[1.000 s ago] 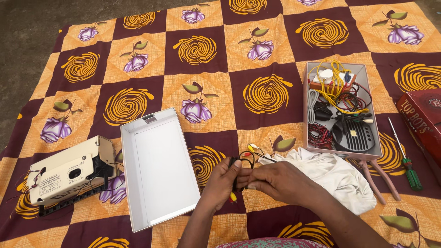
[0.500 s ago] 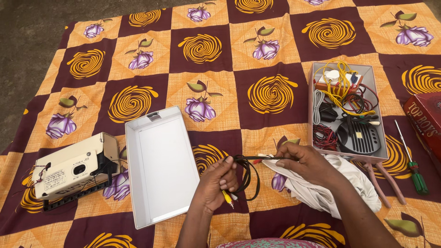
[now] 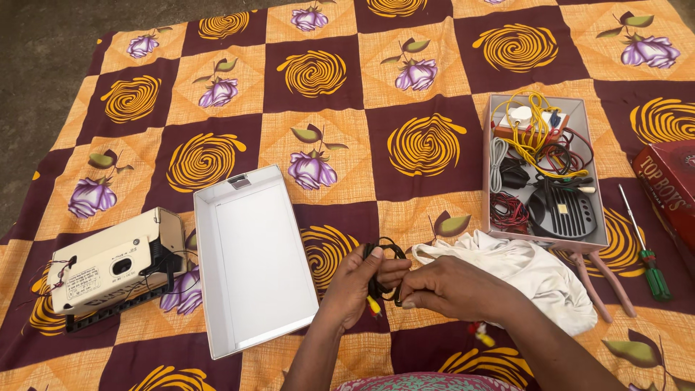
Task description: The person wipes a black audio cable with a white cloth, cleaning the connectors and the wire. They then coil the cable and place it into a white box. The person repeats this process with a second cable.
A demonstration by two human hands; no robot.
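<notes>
My left hand (image 3: 355,284) grips a coiled black cable (image 3: 386,253) with yellow and red plugs at its ends; one yellow plug (image 3: 374,305) pokes out below my fingers. My right hand (image 3: 452,288) meets the left one and pinches the same cable at the coil. More plugs (image 3: 481,334) dangle below my right wrist. Both hands hover over a patterned orange and maroon cloth (image 3: 326,123), just right of an open white box lid (image 3: 250,253).
A cream-coloured device (image 3: 108,264) on a black frame lies at the left. A white rag (image 3: 528,271) is right of my hands. Behind it a box (image 3: 544,170) holds wires and parts. Pink-handled pliers (image 3: 604,286), a green screwdriver (image 3: 644,246) and a red box (image 3: 670,188) lie at the right.
My right hand had pulled the cable out to the right; now it has come back to the left hand and the cable is gathered into a tighter coil between them.
</notes>
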